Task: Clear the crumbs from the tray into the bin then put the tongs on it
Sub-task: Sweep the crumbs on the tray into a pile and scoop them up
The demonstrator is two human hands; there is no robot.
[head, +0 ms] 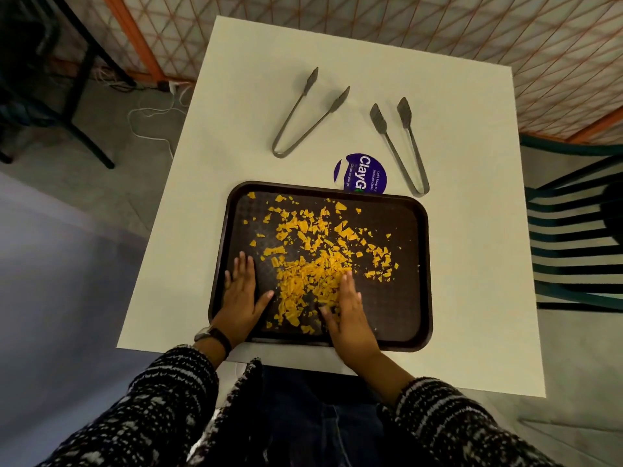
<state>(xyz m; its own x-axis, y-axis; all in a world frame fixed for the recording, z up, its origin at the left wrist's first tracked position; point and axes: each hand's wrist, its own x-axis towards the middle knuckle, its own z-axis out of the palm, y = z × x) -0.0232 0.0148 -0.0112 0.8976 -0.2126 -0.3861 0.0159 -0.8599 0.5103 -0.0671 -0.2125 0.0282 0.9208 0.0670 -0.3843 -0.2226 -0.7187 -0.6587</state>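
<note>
A dark brown tray (409, 230) lies on the white table (472, 264), covered with yellow-orange crumbs (313, 264) heaped thickest near its front middle. My left hand (241, 291) rests flat and open on the tray's front left part. Flat as well, my right hand (347, 311) presses on the near edge of the crumb heap. Two metal tongs lie beyond the tray: one pair (303, 114) at the back middle, the other pair (401, 146) to its right. No bin is in view.
A round purple sticker (360, 171) is on the table, partly under the tray's far rim. A green striped chair (573, 241) stands on the right. An orange mesh fence (472, 28) runs behind the table. Cables (151, 112) lie on the floor at left.
</note>
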